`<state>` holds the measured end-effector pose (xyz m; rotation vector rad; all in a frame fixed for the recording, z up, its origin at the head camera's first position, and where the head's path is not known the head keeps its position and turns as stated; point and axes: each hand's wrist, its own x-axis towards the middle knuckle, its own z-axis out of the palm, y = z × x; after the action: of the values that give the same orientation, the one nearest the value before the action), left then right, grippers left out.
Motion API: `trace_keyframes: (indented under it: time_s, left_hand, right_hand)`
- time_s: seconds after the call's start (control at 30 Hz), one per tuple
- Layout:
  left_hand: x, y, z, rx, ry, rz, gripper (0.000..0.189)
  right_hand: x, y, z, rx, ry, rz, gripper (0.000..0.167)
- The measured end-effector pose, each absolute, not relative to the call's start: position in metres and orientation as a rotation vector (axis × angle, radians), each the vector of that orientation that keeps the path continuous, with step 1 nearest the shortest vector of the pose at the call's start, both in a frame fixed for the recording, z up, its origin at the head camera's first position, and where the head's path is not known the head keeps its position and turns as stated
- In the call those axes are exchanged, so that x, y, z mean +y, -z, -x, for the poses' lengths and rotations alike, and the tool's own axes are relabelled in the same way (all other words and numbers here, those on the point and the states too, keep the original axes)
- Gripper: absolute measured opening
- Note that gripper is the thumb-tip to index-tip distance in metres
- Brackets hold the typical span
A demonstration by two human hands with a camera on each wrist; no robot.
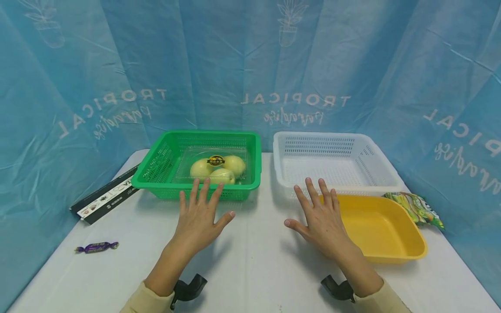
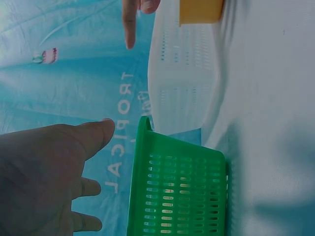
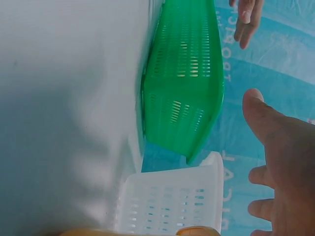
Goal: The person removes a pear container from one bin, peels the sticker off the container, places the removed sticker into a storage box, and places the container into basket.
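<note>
My left hand [image 1: 198,219] is held out with spread fingers, its fingertips overlapping the front rim of the green basket [image 1: 195,191] in the head view. Inside that basket is a clear plastic box [image 1: 184,165] with a dark label, holding pale yellow-green round fruits [image 1: 234,165]. My right hand [image 1: 322,221] also has its fingers spread, in front of the white basket [image 1: 336,190] and beside the left part of the yellow bin [image 1: 381,230]. Both hands hold nothing. In the left wrist view the left hand [image 2: 44,172] stands higher than the green basket's rim.
A long black and white box [image 1: 107,195] leans at the green basket's left side. Nearer, a purple wrapped candy [image 1: 96,247] lies on the white table [image 1: 258,274]. A green snack packet [image 1: 416,209] sits behind the yellow bin at right. A blue curtain [image 1: 219,65] hangs behind.
</note>
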<state>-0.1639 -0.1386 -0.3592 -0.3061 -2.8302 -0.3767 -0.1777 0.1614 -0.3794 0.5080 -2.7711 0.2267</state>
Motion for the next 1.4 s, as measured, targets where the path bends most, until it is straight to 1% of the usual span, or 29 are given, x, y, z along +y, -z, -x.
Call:
trace_keyframes:
  time_s: [0.57, 1.4]
  left_hand:
    - [-0.138, 0.357, 0.163, -2.824, 0.395, 0.302, 0.075]
    - [-0.14, 0.351, 0.165, -2.833, 0.37, 0.28, 0.076]
  right_hand:
    - [0.158, 0.376, 0.179, -2.77, -0.213, -0.521, 0.09]
    - [0.145, 0.367, 0.188, -2.743, -0.176, -0.548, 0.086]
